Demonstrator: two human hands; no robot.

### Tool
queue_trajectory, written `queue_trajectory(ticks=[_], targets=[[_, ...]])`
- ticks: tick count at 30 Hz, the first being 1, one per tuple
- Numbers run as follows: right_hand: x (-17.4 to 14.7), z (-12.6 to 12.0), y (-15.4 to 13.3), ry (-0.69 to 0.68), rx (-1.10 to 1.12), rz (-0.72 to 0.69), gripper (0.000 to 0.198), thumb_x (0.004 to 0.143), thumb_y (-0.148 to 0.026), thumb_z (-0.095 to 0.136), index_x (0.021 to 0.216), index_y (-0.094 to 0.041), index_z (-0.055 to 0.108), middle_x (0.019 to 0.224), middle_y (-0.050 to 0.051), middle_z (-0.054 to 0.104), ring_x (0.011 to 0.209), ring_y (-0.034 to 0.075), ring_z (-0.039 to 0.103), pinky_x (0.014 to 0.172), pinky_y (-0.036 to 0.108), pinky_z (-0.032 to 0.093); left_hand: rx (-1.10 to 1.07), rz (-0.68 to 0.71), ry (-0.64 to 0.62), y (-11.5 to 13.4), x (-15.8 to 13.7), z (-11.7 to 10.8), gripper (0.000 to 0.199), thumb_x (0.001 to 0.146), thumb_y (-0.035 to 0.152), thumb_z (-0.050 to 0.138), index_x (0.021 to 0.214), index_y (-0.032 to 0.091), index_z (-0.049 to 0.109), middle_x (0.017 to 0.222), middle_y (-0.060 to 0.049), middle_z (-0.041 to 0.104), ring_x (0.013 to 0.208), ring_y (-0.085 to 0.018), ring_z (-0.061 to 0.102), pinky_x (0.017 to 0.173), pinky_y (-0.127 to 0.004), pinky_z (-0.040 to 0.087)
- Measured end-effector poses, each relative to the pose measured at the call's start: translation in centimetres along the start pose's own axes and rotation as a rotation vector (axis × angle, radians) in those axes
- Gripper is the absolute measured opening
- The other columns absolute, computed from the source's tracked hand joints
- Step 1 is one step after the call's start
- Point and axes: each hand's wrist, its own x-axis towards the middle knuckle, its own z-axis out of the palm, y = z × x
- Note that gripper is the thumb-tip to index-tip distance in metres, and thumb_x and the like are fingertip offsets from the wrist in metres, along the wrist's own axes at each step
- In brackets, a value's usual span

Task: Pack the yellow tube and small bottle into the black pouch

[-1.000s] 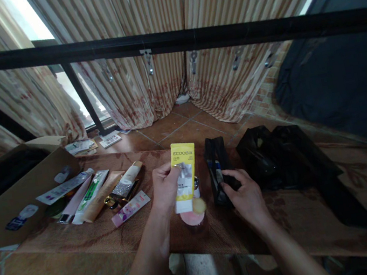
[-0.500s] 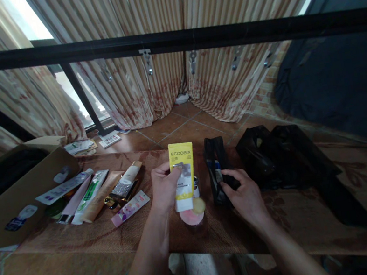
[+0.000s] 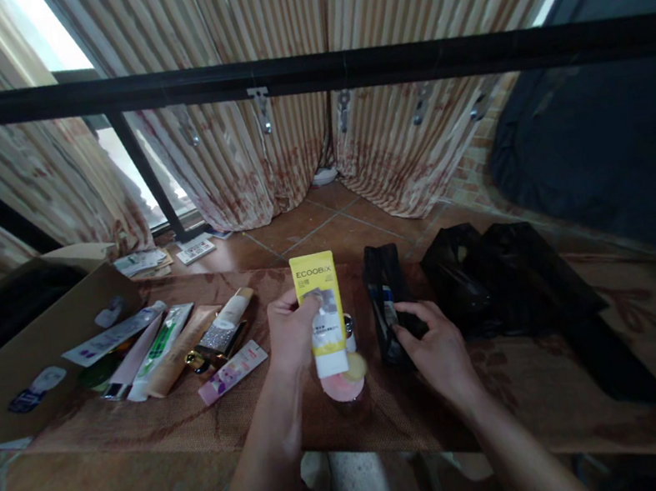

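Observation:
My left hand [image 3: 293, 328] grips a yellow and white squeeze tube [image 3: 322, 306] marked ECOOBIX, upright with its white cap down. Behind and below it are a pink round container [image 3: 344, 388] and a small yellowish round lid [image 3: 357, 366], partly covered by the tube. My right hand [image 3: 438, 344] is closed at the near right edge of a black plastic bag [image 3: 380, 262], thumb and fingers pinching its rim. Inside that bag a blue and white item [image 3: 388, 302] shows; its kind is hard to make out.
Left of my hands lie several tubes [image 3: 185, 351], a dark bottle with a gold cap [image 3: 199, 359] and a pink tube [image 3: 233, 372]. A cardboard box [image 3: 88, 322] stands at far left. Black plastic bags [image 3: 511, 272] lie on the right. A dark metal rail [image 3: 298, 73] crosses ahead.
The yellow tube in my left hand has shifted slightly left and turned a little. My right hand stays at the black bag.

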Motion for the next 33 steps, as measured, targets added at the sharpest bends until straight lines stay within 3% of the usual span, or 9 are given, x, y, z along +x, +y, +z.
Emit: queue_trajectory(ticks=[11, 18, 24, 33], targets=[[-0.03, -0.08, -0.14, 0.007, 0.008, -0.005, 0.029, 0.081, -0.034, 0.059, 0.105, -0.020, 0.069, 0.103, 0.009, 0.066, 0.099, 0.025, 0.064, 0.090, 0.039, 0.048, 0.010, -0.061, 0.105, -0.45, 0.42, 0.02, 0.018, 0.069, 0.033, 0.064, 0.065, 0.015, 0.064, 0.053, 0.001, 0.062, 0.042, -0.012, 0.054, 0.041, -0.021, 0.041], [-0.03, -0.06, -0.02, 0.003, 0.008, -0.001, 0.029, 0.081, -0.034, 0.058, 0.105, -0.020, 0.069, 0.103, 0.009, 0.066, 0.098, 0.025, 0.064, 0.090, 0.040, 0.048, 0.019, -0.052, 0.048, -0.30, 0.10, 0.14, 0.029, 0.070, 0.043, 0.071, 0.072, 0.015, 0.065, 0.055, 0.001, 0.063, 0.043, -0.011, 0.054, 0.041, -0.021, 0.042], [-0.01, -0.08, -0.06, 0.003, 0.007, -0.007, 0.029, 0.080, -0.033, 0.059, 0.105, -0.020, 0.069, 0.103, 0.008, 0.065, 0.099, 0.025, 0.064, 0.090, 0.040, 0.048, -0.001, -0.056, -0.039, -0.38, 0.11, -0.01, 0.024, 0.064, 0.034, 0.075, 0.075, 0.015, 0.067, 0.058, 0.001, 0.065, 0.044, -0.010, 0.054, 0.042, -0.021, 0.043], [-0.03, -0.16, -0.11, -0.001, -0.007, -0.011, 0.030, 0.081, -0.033, 0.057, 0.106, -0.021, 0.068, 0.104, 0.008, 0.065, 0.099, 0.025, 0.063, 0.089, 0.039, 0.048, 0.040, -0.031, -0.016, -0.29, 0.00, 0.02, 0.015, 0.065, 0.028, 0.068, 0.074, 0.015, 0.067, 0.058, 0.001, 0.066, 0.044, -0.010, 0.053, 0.042, -0.020, 0.041]])
